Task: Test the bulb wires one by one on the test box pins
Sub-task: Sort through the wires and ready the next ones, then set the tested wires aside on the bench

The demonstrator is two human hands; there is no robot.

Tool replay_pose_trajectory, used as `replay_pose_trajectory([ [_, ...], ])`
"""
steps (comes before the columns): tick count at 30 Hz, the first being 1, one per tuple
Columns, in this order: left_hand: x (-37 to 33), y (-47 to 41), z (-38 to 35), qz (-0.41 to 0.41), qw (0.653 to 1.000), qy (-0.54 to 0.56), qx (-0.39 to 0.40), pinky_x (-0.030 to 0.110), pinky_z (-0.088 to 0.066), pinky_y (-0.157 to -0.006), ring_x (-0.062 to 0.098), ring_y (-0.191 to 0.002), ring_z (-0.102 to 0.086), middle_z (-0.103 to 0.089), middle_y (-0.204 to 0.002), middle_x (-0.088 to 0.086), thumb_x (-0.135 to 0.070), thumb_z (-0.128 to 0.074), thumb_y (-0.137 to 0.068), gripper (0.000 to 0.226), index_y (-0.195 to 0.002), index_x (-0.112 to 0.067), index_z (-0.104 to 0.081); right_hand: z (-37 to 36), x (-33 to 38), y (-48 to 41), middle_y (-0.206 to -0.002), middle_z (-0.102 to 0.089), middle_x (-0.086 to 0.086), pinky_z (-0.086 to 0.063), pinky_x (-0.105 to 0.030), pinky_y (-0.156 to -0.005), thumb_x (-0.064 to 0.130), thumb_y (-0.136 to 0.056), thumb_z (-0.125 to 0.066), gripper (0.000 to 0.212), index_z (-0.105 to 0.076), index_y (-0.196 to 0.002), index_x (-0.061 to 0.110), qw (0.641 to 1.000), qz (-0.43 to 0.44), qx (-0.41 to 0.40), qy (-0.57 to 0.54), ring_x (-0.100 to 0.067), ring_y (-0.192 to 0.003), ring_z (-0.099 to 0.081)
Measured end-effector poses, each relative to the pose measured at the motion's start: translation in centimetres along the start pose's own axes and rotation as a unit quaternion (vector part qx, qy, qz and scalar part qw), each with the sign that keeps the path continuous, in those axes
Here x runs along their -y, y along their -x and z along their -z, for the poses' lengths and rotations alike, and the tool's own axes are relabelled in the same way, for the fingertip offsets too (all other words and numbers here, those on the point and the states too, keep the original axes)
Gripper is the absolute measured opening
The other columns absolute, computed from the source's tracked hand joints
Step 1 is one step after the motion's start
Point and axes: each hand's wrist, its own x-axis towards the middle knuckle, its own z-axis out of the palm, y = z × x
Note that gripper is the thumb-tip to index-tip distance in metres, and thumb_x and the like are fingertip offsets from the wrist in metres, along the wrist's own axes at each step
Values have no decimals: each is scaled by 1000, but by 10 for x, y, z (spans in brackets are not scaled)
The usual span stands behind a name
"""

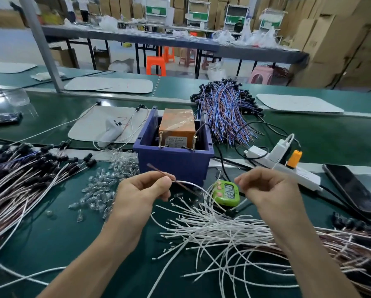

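Left hand (pixel 143 190) pinching bulb wire (pixel 161 172), right hand (pixel 268 190) curled beside it, grip unclear

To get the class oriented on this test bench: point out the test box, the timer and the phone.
test box (pixel 177 125): head view, on its orange top face.
timer (pixel 229 192): head view, on its display.
phone (pixel 352 188): head view, on its dark screen.

L hand (pixel 143 188) pinches bulb wire (pixel 191 183) near test box (pixel 173 162); R hand (pixel 268 188) curled beside.
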Motion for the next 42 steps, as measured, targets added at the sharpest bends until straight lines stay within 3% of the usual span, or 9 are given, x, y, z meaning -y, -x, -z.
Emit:
replay_pose_trajectory([
  [5,-2,4,-7,-39,999,-22,2,17,-53,-66,12,-61,-62,-70,-65,6,-2,-71,-91,23,-80,-18,-83,-48,34,15,-101,-73,27,-48,-5,-85,13,-82,-74,38,-74,-110,39,979,149,68,123,9,-96,-66],
  [8,-4,7,-8,-53,998,-23,14,20,-56,-64,15,-64,-66,-75,-71,11,3,-69,-92,26,-79,-15,-82,-80,39,16,-106,-74,19,-52,-16,-91,19,-87,-69,45,-62,-127,41,965,157,123,168,1,-98,-67],
  [14,-6,12,2,-93,991,-80,50,22,-45,-48,10,-48,-53,-62,-52,0,-17,-83,-78,17,-87,-32,-83,-73,39,6,-89,-76,16,-55,-26,-77,11,-93,-64,27,-76,-103,34,967,160,110,163,-4,-83,-69],
  [16,-4,10,5,-95,992,-78,31,20,-40,-46,8,-45,-46,-54,-48,-7,-25,-80,-72,16,-85,-32,-83,-63,41,6,-85,-76,9,-58,-40,-69,14,-90,-65,25,-76,-101,33,947,192,55,253,-19,-77,-71],
  [20,-6,4,17,-115,989,-89,20,20,-32,-45,11,-48,-39,-51,-51,1,-27,-79,-73,10,-82,-28,-84,-39,40,2,-78,-74,7,-55,-37,-54,1,-79,-74,43,-78,-102,37,883,182,-26,432,-28,-64,-68],
  [23,-9,-1,26,-127,980,-150,-17,23,-35,-46,11,-48,-45,-61,-56,12,-31,-78,-72,8,-78,-32,-82,-24,36,-5,-77,-74,3,-54,-39,-60,3,-83,-66,43,-78,-104,39,888,149,-14,435,-30,-69,-66],
  [30,-4,3,20,-158,884,-432,-83,14,-45,-62,-10,-67,-64,-63,-66,-42,-48,-74,-71,14,-76,-60,-70,-31,16,-4,-116,-75,3,-31,-37,-109,-2,-86,-61,39,-78,-111,24,880,174,61,438,-20,-115,-61],
  [36,6,13,9,-292,836,-462,-37,30,-58,-60,0,-63,-67,-74,-75,-23,-38,-74,-76,9,-81,-36,-81,-75,18,30,-111,-78,-4,-34,-44,-108,4,-78,-65,29,-81,-100,15,875,287,38,389,-23,-112,-70],
  [42,4,15,9,-192,950,-239,52,31,-61,-66,10,-75,-75,-78,-81,-15,-29,-79,-78,16,-92,-37,-81,-88,14,40,-117,-74,10,-45,-24,-99,11,-97,-50,43,-66,-135,22,950,222,101,194,0,-108,-59],
])
